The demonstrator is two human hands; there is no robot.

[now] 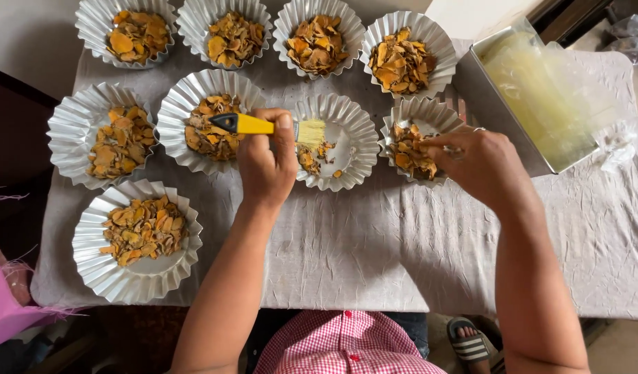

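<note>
L hand [266, 164] fist-gripping yellow brush [274, 127], bristles over near-empty foil cup [353, 131] to sweep chips [311, 158]; R hand [480, 163] pinches next cup [430, 114] rim, steadying.

Home food-prep table [374, 249]: cloth, 9 foil cups [142, 239].

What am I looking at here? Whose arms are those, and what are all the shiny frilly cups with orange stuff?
There is no machine here. A person wears a camera on their head, so this one picture looks straight down at their own two arms. The left hand grips a yellow-handled brush over a nearly empty foil cup. The right hand reaches its fingers into the foil cup beside it, though I cannot tell if it holds anything. The cups sit on a grey cloth and hold dried orange-yellow slices. At the upper right is a metal tray with clear plastic in it.
</note>
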